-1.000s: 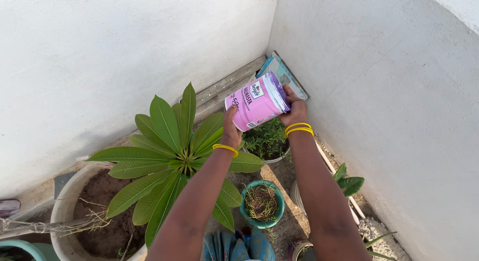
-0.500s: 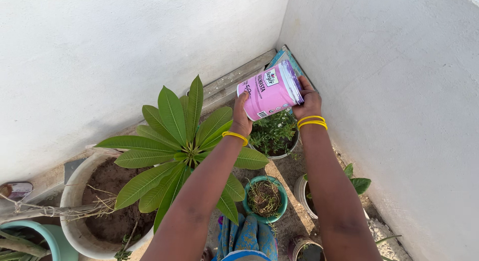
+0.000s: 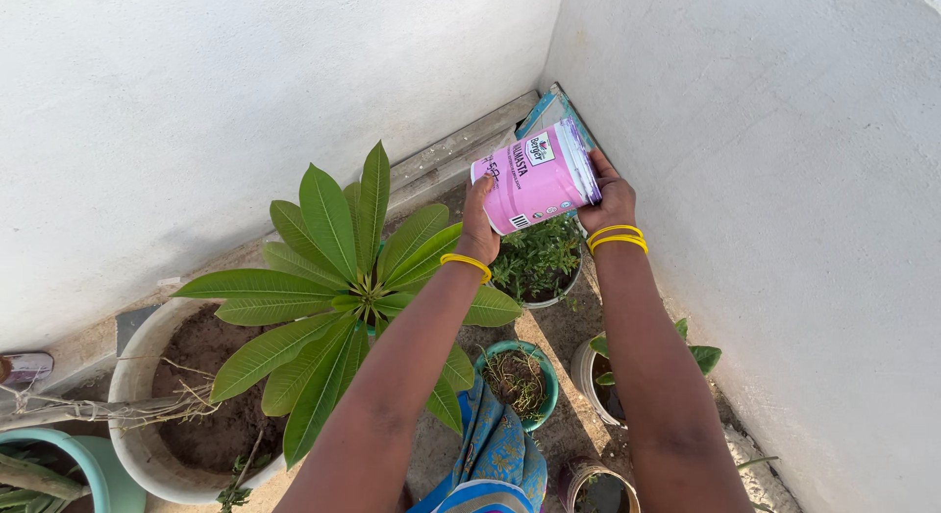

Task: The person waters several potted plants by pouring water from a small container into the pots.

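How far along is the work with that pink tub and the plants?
In hand: both the left hand and the right hand hold the pink tub tipped over the small leafy pot in the corner. No pour is visible. The teal pot and the big-leaved plant sit untouched nearby.

I see little free room in this corner: the two white walls (image 3: 245, 101) close the back and right, the big leafy plant (image 3: 353, 288) blocks the left, small pots (image 3: 517, 381) fill the ground; the air above the pots is open
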